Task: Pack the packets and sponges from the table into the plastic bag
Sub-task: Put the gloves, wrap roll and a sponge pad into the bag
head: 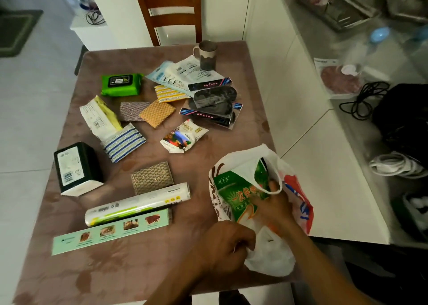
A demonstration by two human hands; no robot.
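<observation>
A white plastic bag (296, 188) with red and blue print lies at the table's front right. My left hand (228, 242) grips its near white edge. My right hand (275, 202) is inside the bag's mouth, holding a green packet (238, 195) that is partly in the bag. Spread over the table are a brown sponge (152, 177), an orange sponge (157, 112), a purple-grey sponge (132, 111), a blue-striped sponge pack (124, 143), a green wipes pack (121, 85), a white salt packet (183, 136) and several flat packets (185, 75).
A dark box (76, 168), a white roll (136, 204) and a long green box (111, 231) lie at the front left. A mug (207, 54) stands at the far edge before a wooden chair (169, 10). A white counter (324, 154) adjoins the table's right side.
</observation>
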